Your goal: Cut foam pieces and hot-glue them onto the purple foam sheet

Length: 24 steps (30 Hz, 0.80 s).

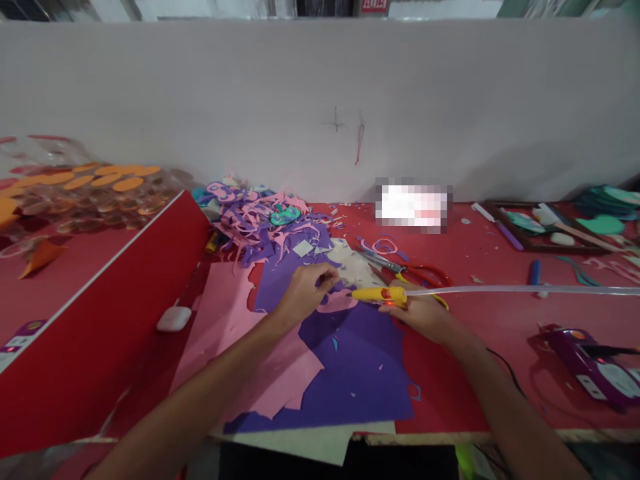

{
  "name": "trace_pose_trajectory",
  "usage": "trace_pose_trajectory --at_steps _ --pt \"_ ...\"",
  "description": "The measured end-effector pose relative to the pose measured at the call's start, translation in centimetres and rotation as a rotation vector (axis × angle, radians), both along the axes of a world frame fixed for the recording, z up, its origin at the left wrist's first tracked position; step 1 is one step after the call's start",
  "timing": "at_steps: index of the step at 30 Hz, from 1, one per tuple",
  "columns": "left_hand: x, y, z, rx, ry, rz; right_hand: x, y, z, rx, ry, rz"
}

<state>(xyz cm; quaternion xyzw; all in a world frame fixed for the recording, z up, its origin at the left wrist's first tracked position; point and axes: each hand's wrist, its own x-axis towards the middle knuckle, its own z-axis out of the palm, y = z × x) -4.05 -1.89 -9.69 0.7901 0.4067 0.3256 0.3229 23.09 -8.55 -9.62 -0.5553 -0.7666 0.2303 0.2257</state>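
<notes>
My right hand (pixel 423 312) is wrapped round a yellow hot glue gun (pixel 373 294). A long clear glue stick (pixel 500 290) runs out of its back to the right, and a small red light glows beneath. The nozzle points left at a pink foam cutout (pixel 336 303), seemingly touching or just above it. My left hand (pixel 313 288) is closed at the cutout's upper left, its fingertips pinching a small purple foam piece (pixel 327 287) partly hidden by the fingers. Under both hands lies a purple foam sheet (pixel 360 373), with a cut pink foam sheet (pixel 240 353) to the left.
Behind my hands are scissors with red handles (pixel 430 272) and a heap of foam scraps (pixel 255 220). A red divider (pixel 115 313) stands left, near a white earphone case (pixel 174 319). A purple power strip (pixel 593 367) and a dark tray (pixel 555 233) are at right.
</notes>
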Motion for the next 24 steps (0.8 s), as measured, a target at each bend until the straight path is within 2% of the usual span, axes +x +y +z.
trace_pose_trajectory --at_steps 7,16,24 --pt "0.3 -0.3 0.1 -0.008 0.042 -0.012 0.3 0.0 -0.6 -0.018 -0.003 0.006" --pt "1.2 -1.3 0.0 0.151 0.325 -0.020 0.5 0.0 -0.6 -0.038 0.013 0.000" --pt "1.7 -1.3 -0.6 0.178 0.355 0.032 0.5 -0.1 -0.6 -0.031 -0.019 0.014"
